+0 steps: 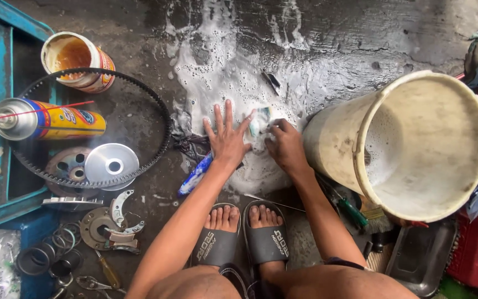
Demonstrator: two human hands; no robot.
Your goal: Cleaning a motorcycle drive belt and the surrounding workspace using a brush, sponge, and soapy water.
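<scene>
soapy floor (222,50) under left hand (227,138), right hand (286,147) gripping sponge (260,120).

It was a rough repair workshop, probably for motorbikes or scooters, worked at floor level. A toothed black rubber drive belt (92,130) lay looped on the wet, oil-dark concrete floor (327,33), ringing a shiny conical metal pulley disc (112,164). Beside them lay a yellow spray can with a red straw (51,119), rusty clutch parts (112,224), dark rubber rings (51,257) and a green-handled screwdriver (351,212).
</scene>
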